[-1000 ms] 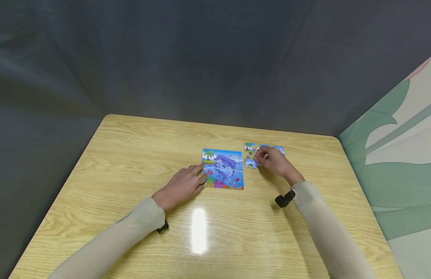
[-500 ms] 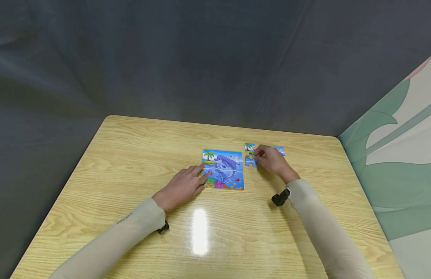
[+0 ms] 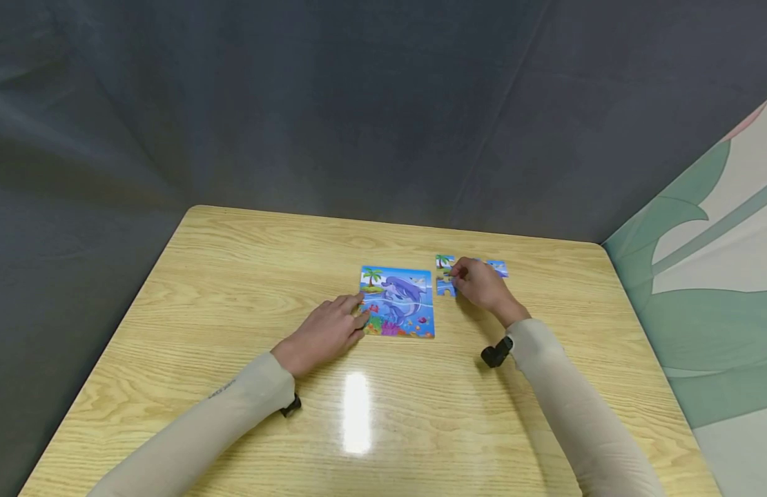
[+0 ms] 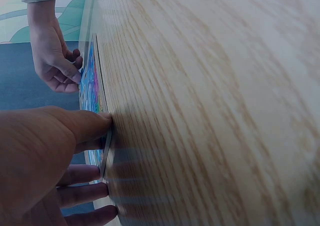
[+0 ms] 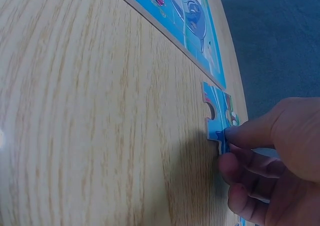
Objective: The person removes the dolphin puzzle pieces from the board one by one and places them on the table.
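A square puzzle board with a dolphin picture lies mid-table. My left hand rests at its left side, fingertips on the edge and thumb along the near corner in the left wrist view. Right of the board, my right hand pinches a blue puzzle piece between thumb and curled fingers, low over the table. This notched piece lies just below a palm-tree piece, close against it. My hand hides part of the pieces behind it.
Further blue pieces lie past my right hand, one showing at its far right. The wooden table ends at a dark curtain behind. A patterned fabric wall stands on the right.
My right hand has shifted slightly left and away from me, bringing the notched blue piece up toward the palm-tree piece. My left hand has stayed in place at the board.
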Motion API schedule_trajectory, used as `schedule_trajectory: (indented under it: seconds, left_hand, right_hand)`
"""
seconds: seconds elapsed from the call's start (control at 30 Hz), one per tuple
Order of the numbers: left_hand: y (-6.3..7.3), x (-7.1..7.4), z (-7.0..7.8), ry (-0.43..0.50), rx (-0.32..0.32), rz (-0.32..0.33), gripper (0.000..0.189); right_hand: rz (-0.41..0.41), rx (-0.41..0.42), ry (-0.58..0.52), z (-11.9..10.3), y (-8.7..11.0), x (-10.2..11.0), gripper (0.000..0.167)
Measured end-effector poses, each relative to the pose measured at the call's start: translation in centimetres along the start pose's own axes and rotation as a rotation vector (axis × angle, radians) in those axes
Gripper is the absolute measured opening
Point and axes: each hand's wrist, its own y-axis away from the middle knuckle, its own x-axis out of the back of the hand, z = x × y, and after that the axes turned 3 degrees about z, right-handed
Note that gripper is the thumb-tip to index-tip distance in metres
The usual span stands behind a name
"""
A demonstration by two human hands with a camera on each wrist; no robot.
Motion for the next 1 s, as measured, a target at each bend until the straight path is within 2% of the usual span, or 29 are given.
schedule_trajectory:
  seconds: [0.5, 0.8, 1.0]
  left_hand:
    - [-0.06, -0.01, -0.11, -0.037, -0.033, 0.036, 0.042]
    - [-0.08, 0.0, -0.08, -0.047, -0.037, 0.03, 0.043]
    - [0.02, 0.02, 0.01, -0.016, -0.013, 0.002, 0.044]
  right_hand:
    - [0.002, -0.018, 0.017, -0.38, 0.02, -0.11, 0.013]
    - [0.003, -0.032, 0.015, -0.65, 0.24, -0.15, 0.013]
    - [0.037, -0.04, 0.001, -0.73, 0.39, -0.39, 0.011]
